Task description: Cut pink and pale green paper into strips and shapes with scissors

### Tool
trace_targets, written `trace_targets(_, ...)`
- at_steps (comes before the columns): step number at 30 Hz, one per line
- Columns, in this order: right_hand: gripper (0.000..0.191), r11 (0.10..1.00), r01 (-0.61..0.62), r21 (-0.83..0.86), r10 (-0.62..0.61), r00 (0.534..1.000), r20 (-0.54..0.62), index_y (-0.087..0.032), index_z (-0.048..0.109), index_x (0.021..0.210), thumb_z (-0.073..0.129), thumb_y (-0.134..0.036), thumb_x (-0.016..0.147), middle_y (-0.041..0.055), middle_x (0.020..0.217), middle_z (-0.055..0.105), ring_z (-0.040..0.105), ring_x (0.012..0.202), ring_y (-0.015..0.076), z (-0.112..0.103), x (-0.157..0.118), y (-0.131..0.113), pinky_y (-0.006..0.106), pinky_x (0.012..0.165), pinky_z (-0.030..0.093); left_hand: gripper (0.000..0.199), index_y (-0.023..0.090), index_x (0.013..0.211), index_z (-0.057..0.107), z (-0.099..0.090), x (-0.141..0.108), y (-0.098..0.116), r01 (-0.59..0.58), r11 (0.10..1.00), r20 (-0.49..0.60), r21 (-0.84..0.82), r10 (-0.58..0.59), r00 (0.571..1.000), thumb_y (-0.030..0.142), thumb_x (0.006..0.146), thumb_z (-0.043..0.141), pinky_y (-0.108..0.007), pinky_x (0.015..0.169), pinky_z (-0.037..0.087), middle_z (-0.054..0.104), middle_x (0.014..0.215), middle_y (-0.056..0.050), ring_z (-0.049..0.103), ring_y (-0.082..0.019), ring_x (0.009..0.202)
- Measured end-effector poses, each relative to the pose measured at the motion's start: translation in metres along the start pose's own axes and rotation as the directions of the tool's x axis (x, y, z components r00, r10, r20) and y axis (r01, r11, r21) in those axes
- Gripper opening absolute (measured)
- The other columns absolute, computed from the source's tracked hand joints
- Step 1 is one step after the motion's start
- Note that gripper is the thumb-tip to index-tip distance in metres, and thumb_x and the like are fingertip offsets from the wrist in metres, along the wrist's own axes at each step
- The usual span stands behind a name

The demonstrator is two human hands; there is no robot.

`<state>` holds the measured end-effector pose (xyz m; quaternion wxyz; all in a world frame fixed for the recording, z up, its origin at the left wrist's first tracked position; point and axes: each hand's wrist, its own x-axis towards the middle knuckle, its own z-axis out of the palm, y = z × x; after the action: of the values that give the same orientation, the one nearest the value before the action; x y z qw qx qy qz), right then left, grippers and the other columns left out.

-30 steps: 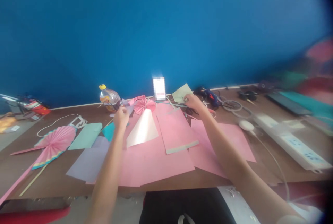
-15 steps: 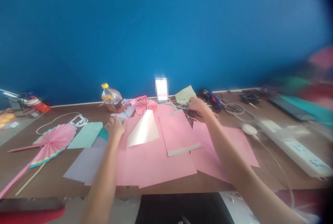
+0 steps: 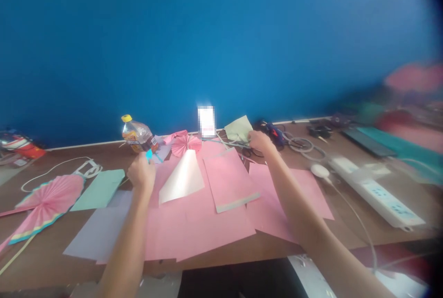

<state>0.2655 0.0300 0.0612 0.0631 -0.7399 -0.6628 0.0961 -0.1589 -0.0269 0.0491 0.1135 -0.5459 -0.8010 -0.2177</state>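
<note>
My left hand (image 3: 141,171) is closed in a fist round a piece of blue-teal paper (image 3: 148,155); only its tip shows above the fingers. It is raised over the left side of the table, in front of a bottle with a yellow cap (image 3: 138,135). Farther back on the right, my right hand (image 3: 260,141) has its fingers curled at the edge of a pale green paper (image 3: 238,128), which is tilted up. Between the hands lie pink sheets (image 3: 207,224), a shiny whitish paper (image 3: 183,178) and a small pleated pink fan (image 3: 186,145).
A large pleated pink fan (image 3: 51,199), a mint green paper (image 3: 99,189) and lilac sheets (image 3: 100,231) lie on the left. A power strip (image 3: 377,194), a white plug (image 3: 320,171) and coiled cables (image 3: 304,146) are on the right. A blue wall (image 3: 221,35) rises behind.
My left hand has closed and lifted, taking up the teal paper that lay beneath it. My right hand stays at the pale green paper. The view has shifted slightly right.
</note>
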Motion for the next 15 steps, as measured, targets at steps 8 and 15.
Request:
trace_targets(8,0.046,1.0,0.012,-0.019,-0.012,1.0,0.023,-0.016,0.066,0.113,0.061,-0.008,0.068,0.0181,0.106,0.069,0.067,0.091,0.0292,-0.002,0.001,0.001,0.033,0.073,0.05,0.041,0.018,0.115,0.055,-0.041,0.007,0.093,-0.087,0.648,-0.039,-0.756,0.088,0.995,0.045,0.084,0.051,-0.03,0.075,0.049,0.067,0.099,-0.007,0.061,-0.022,0.091)
trace_targets(15,0.042,0.999,-0.032,-0.014,0.032,0.999,-0.009,-0.019,0.07,0.107,0.065,-0.009,0.066,0.0173,0.104,0.069,0.066,0.094,0.0308,-0.006,-0.003,0.0,0.036,0.076,0.05,0.06,0.015,0.124,0.051,0.047,-0.022,0.184,0.397,0.145,0.423,-0.906,0.296,0.857,0.055,0.079,0.056,-0.034,0.075,0.052,0.063,0.117,-0.015,0.063,-0.025,0.099)
